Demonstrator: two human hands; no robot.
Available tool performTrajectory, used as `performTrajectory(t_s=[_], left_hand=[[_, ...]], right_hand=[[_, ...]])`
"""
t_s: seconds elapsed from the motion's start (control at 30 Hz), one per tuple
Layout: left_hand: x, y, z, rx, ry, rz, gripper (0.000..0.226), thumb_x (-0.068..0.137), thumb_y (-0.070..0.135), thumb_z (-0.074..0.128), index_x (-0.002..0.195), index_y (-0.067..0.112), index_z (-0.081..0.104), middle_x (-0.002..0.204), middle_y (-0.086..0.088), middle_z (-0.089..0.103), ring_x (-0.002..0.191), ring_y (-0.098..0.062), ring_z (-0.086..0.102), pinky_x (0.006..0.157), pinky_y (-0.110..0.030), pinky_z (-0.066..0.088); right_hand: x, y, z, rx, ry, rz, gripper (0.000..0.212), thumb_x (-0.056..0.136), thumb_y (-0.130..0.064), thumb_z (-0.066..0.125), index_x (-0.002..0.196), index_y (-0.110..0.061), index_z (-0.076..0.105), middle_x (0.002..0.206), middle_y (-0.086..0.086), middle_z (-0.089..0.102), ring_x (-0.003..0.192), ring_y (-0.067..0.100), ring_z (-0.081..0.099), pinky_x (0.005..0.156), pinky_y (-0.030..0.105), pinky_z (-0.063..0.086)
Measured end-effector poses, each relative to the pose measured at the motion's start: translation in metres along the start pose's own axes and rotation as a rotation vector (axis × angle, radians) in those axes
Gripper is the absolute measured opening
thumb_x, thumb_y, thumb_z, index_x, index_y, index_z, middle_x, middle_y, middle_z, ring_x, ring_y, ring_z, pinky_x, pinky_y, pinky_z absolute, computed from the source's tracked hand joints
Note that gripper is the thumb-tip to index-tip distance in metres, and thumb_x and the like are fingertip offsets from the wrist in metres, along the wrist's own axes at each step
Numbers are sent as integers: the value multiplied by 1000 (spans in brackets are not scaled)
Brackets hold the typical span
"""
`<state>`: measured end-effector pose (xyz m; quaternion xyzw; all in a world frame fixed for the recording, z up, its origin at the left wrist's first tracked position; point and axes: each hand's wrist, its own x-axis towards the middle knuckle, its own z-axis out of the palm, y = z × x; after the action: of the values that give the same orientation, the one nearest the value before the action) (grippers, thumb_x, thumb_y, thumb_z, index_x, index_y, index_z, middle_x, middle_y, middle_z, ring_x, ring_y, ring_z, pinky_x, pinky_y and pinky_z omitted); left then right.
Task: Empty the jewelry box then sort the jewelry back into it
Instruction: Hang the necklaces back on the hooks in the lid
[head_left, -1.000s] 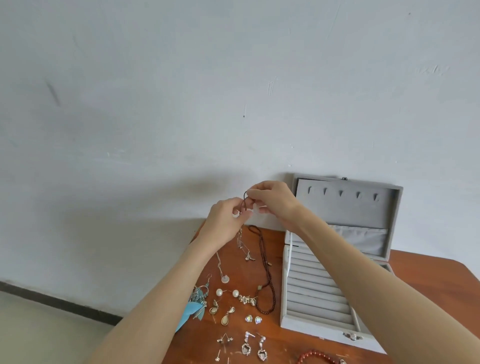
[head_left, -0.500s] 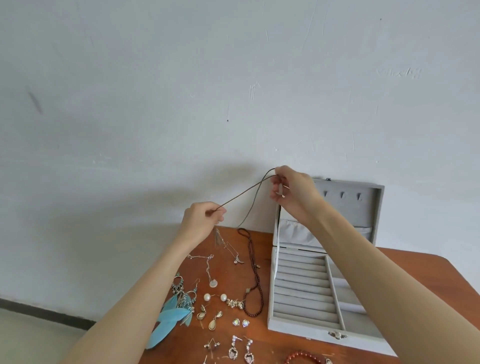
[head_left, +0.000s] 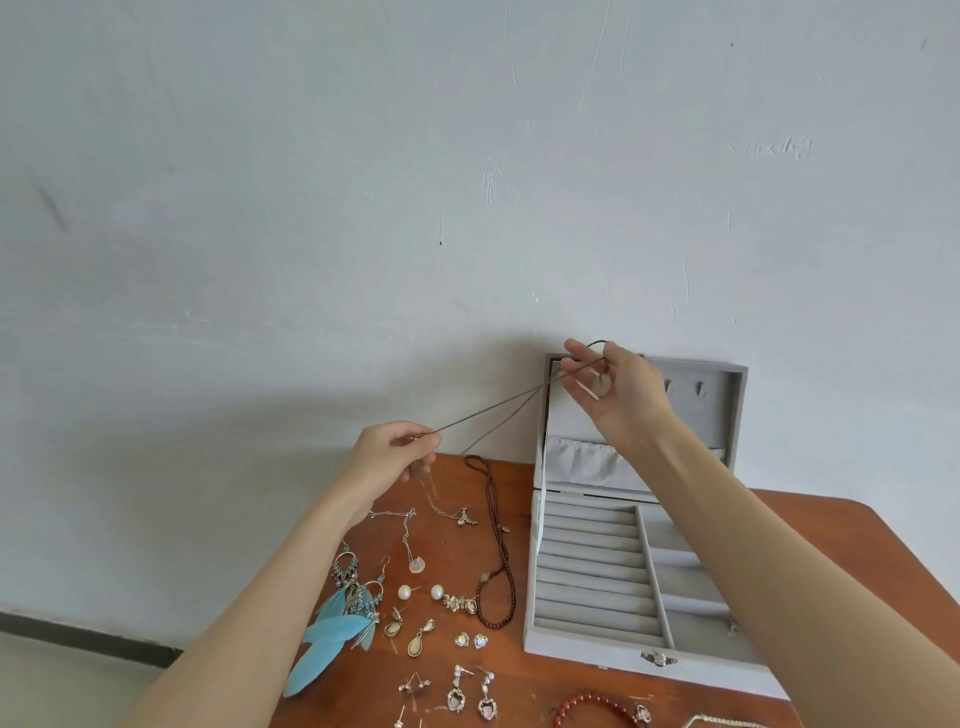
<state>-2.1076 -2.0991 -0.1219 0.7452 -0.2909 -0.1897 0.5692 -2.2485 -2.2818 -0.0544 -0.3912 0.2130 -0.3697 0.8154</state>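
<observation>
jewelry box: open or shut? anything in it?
Open. The jewelry box lid stands upright against the wall, and the ring rolls and side compartments that show are empty; the right forearm hides part of them.

Red bracelet (head_left: 597, 709) cut off at bottom edge.

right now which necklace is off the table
The thin brown cord, stretched taut between left hand and right hand. The beaded necklace and silver chains lie flat.
</observation>
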Motion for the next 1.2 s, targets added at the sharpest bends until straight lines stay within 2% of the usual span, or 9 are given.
performTrajectory(t_s=[0.13,0.27,0.43,0.57,0.7,0.8,0.9,1.0,1.2], left_hand=[[-2,-3,1,40,-20,0,13,84,18,66,96,14,66,66,1,56,51,-7,47,56,-16,42],[-6,-4,-1,63,-132,-20,22,77,27,70,98,20,68,72,-6,51,56,-10,43,73,-23,41],[-12,-5,-6,-203,-229,-56,30,77,33,60,93,11,70,65,-2,46,63,-12,42,68,-25,39],[-13,-6,-8,86,-204,1,12,86,25,60,86,27,72,60,-4,47,59,-12,44,85,-26,40],[-14,-5,-3,187,-102,15,12,86,24,61,90,21,72,48,15,50,56,-11,42,65,-17,40],[-13,0,1,242,-91,59,11,88,22,59,89,19,70,65,13,60,62,-6,50,63,-15,40],[-9,6,4,551,-161,120,19,92,25,54,96,16,70,89,13,64,82,-2,55,80,-21,41],[-10,17,9,797,-172,184,21,93,26,50,103,16,67,108,3,63,88,-8,52,81,-24,42],[-24,68,34,356,-159,280,51,85,36,62,131,23,44,122,10,52,103,-4,52,86,-22,41]], right_hand=[[1,-2,-2,-27,-11,-29,15,97,-10,36,85,-10,45,101,5,64,46,13,61,53,24,53],[-3,-8,0,-83,-5,-50,13,96,-10,39,85,-11,46,111,5,61,39,11,56,47,21,51],[-3,-20,-2,-154,33,-91,9,96,-11,39,89,-11,45,114,3,62,32,8,43,38,16,41],[-5,-29,-3,-201,42,-110,19,95,-10,38,78,-16,43,115,2,62,32,9,36,36,15,33],[-10,-36,-1,-193,19,-126,16,95,-9,39,81,-15,44,114,2,62,31,9,37,36,14,32],[-15,-42,3,-231,-26,-138,16,94,-9,40,80,-15,44,110,2,64,33,9,38,37,16,33],[-23,-45,7,-335,-120,-119,14,94,-11,44,81,-14,46,96,7,67,40,11,43,42,20,40],[-32,-48,12,-483,-236,-91,15,94,-11,49,79,-12,51,76,7,63,47,13,49,48,22,46],[-49,-57,25,-697,-455,-71,16,92,-10,53,76,-9,58,72,7,61,60,16,53,58,20,52]])
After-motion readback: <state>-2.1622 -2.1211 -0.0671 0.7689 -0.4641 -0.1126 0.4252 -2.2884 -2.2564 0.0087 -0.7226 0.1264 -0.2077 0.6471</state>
